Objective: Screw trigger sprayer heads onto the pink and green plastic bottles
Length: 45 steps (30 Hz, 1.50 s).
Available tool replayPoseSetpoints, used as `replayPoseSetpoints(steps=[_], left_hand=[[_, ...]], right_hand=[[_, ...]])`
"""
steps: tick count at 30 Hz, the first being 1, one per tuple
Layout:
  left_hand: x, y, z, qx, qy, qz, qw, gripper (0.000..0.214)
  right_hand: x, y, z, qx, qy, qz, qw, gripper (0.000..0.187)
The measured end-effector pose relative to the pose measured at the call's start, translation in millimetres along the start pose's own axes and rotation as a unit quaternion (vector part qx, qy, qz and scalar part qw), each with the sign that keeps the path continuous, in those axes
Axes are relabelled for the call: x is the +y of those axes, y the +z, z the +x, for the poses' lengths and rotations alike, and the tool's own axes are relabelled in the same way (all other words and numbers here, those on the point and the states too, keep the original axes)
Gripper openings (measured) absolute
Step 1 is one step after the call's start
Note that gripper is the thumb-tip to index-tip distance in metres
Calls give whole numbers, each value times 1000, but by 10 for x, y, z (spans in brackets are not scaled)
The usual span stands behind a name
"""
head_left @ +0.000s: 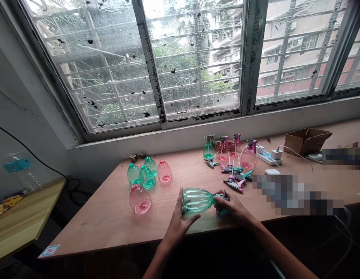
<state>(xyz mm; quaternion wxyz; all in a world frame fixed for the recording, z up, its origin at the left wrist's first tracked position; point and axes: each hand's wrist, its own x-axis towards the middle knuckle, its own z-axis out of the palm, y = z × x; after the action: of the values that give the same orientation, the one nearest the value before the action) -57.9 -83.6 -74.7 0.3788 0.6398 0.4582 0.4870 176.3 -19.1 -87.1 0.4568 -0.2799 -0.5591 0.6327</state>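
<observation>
A green clear spray bottle [197, 200] lies sideways between my hands near the table's front edge. My left hand [178, 221] wraps round its base end. My right hand [231, 206] is closed on the teal spray head [222, 198] at the bottle's neck. To the left, three green bottles [141, 175] and a pink one [164, 171] without heads stand on the wooden table [104, 217], with another pink bottle [139, 199] nearer me. Behind my right hand lie loose spray heads [235, 176], and several bottles with heads fitted [229, 150] stand near the wall.
A power strip with a charger [269, 156] and a cardboard box [306, 140] sit at the back right. A large barred window fills the wall behind. A lower wooden table [23, 221] with a plastic water bottle [21, 172] stands at the left.
</observation>
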Motion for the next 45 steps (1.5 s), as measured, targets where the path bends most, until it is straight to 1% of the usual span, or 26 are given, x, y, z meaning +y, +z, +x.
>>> replayPoseSetpoints(steps=[2, 5, 8, 10, 13, 18, 20, 24, 29, 33, 38, 42, 45], left_hand=[[-10, 2, -4, -10, 1, 0, 1000, 106], [-1, 3, -10, 0, -13, 6, 1000, 108], [16, -2, -5, 1, -17, 0, 1000, 89], [17, -5, 1, 2, -8, 7, 1000, 84], [3, -5, 1, 11, 1, 28, 1000, 95], [-6, 6, -19, -2, 1, 26, 1000, 103], [5, 9, -21, 2, -7, 17, 1000, 102], [28, 8, -10, 5, -7, 7, 1000, 85], [15, 10, -4, 22, 15, 46, 999, 96], [17, 11, -10, 12, 0, 27, 1000, 100], [17, -3, 1, 9, 2, 15, 1000, 79], [-13, 0, 4, 24, 12, 45, 999, 90], [-16, 5, -2, 16, 15, 48, 999, 94]], right_hand=[[2, -3, 0, 0, 2, -1, 1000, 37], [1, -3, -10, -12, 1, 1, 1000, 37], [0, -2, -16, -22, 0, 0, 1000, 36], [4, -4, -13, -18, -1, -1, 1000, 35], [12, -10, -3, -12, -2, 3, 1000, 35], [1, -1, -10, -18, -1, -7, 1000, 34], [-12, 9, -19, -21, -3, -18, 1000, 35], [-19, 19, -27, -21, 0, -22, 1000, 36], [13, 7, -13, -11, 2, 5, 1000, 37], [0, 10, -23, -15, 2, -3, 1000, 38], [-20, 15, -32, -22, 4, -13, 1000, 39], [21, -3, -1, -6, 4, 4, 1000, 39], [27, -7, 1, -3, 4, 6, 1000, 39]])
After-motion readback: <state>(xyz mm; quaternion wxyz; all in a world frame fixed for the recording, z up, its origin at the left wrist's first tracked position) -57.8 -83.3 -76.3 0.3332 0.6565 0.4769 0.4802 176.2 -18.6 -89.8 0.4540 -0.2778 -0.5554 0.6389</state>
